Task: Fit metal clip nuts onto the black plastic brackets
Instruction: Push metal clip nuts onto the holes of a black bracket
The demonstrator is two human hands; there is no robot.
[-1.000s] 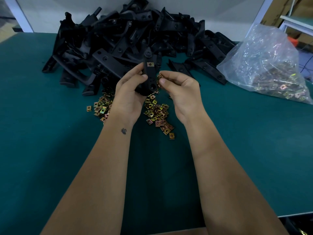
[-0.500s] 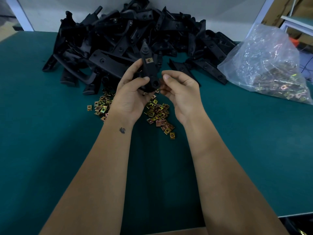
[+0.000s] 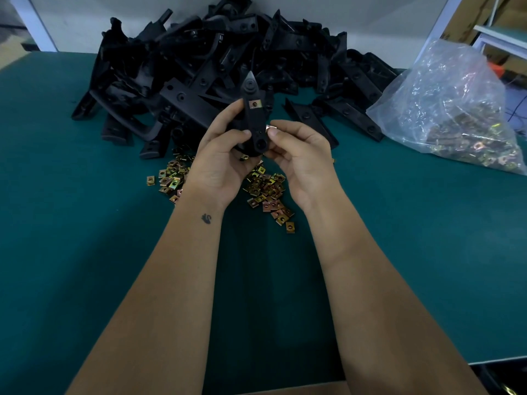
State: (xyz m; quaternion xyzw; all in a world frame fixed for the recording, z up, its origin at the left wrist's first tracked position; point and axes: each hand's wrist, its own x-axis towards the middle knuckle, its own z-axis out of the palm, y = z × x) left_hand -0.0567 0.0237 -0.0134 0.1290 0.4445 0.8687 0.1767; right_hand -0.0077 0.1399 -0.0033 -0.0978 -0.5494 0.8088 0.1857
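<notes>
Our left hand [image 3: 225, 158] grips the black bracket [image 3: 254, 121]; our right hand [image 3: 299, 155] pinches a clip nut [image 3: 271, 127] at its three o'clock edge. Pushed crooked, it could slip and drop.

Dim, soft overhead light; wide-angle bending at edges; slightly soft focus.

text: none readable | labels: none | brands: none | numbers: none

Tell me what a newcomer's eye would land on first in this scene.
At centre, the left hand grips a black bracket upright, one clip nut already fitted, while the right hand pinches another clip nut beside it. Behind looms a heap of brackets; loose nuts scatter on the green table below.
</notes>
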